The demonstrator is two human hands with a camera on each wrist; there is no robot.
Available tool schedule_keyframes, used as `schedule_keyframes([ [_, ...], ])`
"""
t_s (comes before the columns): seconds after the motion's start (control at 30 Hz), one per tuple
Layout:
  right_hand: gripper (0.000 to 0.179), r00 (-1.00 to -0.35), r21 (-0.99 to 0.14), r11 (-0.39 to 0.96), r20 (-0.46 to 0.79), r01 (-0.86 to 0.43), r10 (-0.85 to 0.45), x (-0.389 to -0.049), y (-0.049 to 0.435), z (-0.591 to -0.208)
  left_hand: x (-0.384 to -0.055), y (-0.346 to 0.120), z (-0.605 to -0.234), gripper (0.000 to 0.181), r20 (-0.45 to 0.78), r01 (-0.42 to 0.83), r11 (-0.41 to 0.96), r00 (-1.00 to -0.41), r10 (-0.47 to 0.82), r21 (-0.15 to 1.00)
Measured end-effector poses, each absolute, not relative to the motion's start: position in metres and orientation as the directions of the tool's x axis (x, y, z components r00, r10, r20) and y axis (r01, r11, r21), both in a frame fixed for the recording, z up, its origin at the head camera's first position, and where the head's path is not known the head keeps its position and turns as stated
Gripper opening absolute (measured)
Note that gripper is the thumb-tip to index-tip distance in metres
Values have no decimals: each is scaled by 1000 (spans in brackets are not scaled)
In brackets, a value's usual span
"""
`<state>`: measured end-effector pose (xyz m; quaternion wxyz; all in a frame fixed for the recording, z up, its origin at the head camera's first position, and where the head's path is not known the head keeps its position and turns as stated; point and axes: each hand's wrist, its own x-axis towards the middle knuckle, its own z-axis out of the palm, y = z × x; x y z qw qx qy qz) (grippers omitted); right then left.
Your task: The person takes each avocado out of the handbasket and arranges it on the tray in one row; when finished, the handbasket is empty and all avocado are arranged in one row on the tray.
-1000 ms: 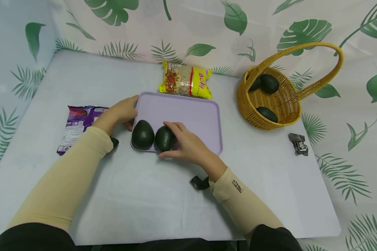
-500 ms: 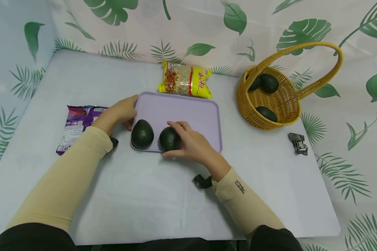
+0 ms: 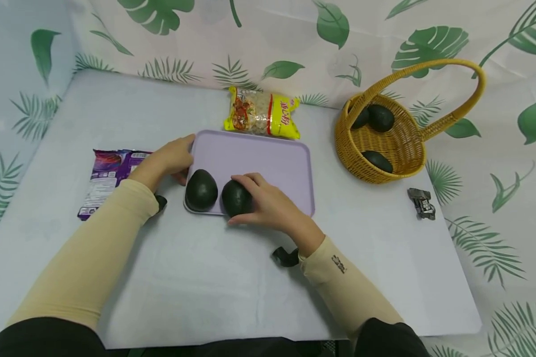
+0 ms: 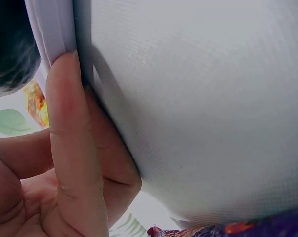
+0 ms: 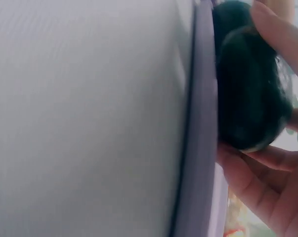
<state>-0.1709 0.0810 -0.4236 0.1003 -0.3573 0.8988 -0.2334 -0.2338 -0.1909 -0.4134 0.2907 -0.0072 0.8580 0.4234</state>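
My right hand (image 3: 270, 206) grips a dark green avocado (image 3: 236, 198) at the near edge of a lilac tray (image 3: 259, 153), thumb in front and fingers behind. The right wrist view shows this avocado (image 5: 250, 94) between thumb and fingers, just over the tray rim. Left of it, a second avocado (image 3: 201, 190) sits in the tray's near left corner, with a small gap between the two. My left hand (image 3: 171, 159) touches the tray's left side. In the left wrist view a straight finger (image 4: 72, 138) lies against the tray's outer wall.
A yellow wicker basket (image 3: 362, 161) with several avocados stands at the back right. Behind the tray lies a yellow food packet (image 3: 262, 113). A purple packet (image 3: 107, 181) is partly under my left forearm. One small black wrapped item (image 3: 422, 203) lies near the right table edge.
My right hand and its avocado shifted slightly right, then back left toward the second avocado. The left hand, the tray and the basket have stayed in place.
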Motion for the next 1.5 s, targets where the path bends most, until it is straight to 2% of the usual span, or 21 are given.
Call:
schedule_keyframes([
  [0.23,100,-740,-444,659,12,-606,-673,-168,68,-427,-232,-190,-414,79,-499,-248,652,-835,231,716],
  [0.63,107,-733,-450,654,3,-608,-680,-170,73,-422,-233,-190,-413,79,-494,-253,636,-837,235,730],
  [0.97,108,-735,-432,648,52,-627,-676,-172,80,-414,-233,-190,-413,78,-490,-245,640,-840,235,728],
  [1.27,92,-787,-490,649,137,-582,-602,-195,143,-373,-234,-191,-414,79,-490,-251,634,-840,233,732],
  [1.5,81,-836,-463,704,188,-538,-515,-218,210,-347,-234,-191,-416,78,-497,-258,640,-839,224,724],
])
